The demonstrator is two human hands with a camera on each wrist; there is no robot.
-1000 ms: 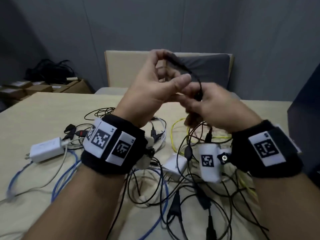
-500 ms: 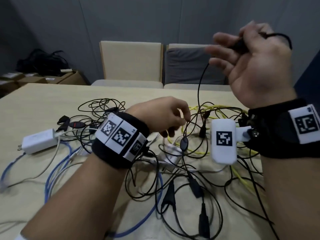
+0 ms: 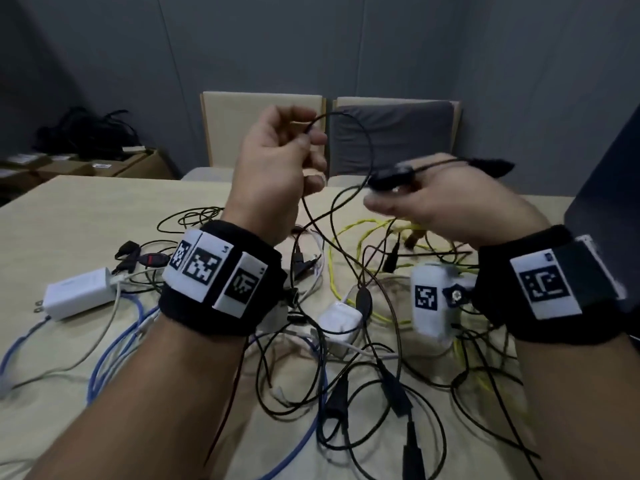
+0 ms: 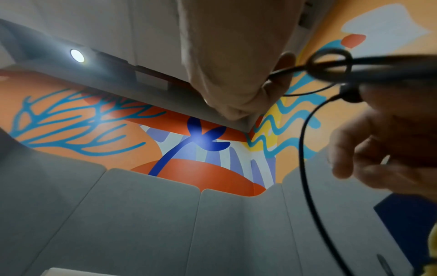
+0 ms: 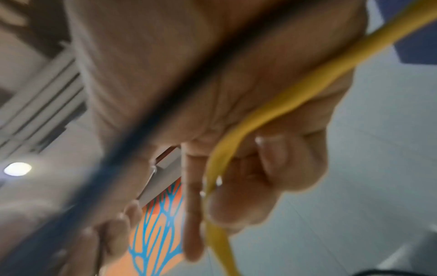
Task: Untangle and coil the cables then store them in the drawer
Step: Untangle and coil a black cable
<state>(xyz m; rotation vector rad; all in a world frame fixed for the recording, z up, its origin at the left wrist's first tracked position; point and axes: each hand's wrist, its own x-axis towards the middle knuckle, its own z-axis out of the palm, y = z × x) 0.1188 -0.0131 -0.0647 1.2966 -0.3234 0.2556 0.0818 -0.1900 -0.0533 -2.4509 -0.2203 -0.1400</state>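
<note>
Left hand point(image 3: 277, 161) pinches the black cable point(image 3: 360, 133), raised above the table point(image 3: 86, 209); right hand point(image 3: 450, 206) grips its connector end point(image 3: 393, 177). Tangled cables point(image 3: 346, 341) lie beneath.

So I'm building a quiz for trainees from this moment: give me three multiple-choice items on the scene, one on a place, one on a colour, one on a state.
1. Where is the white charger?
A. on the table, left of the left hand
B. on a chair
C. in the right hand

2. What colour is the cable looped between both hands?
A. yellow
B. black
C. blue

3. What is the left hand doing?
A. lying flat on the table
B. hanging open
C. pinching the cable, raised

Key: 1 A, it lies on the tabletop by the blue cable; 2 B, the dark loop arcs to the right hand; 3 C, the fingers curl round the cable above the tangle.
</note>
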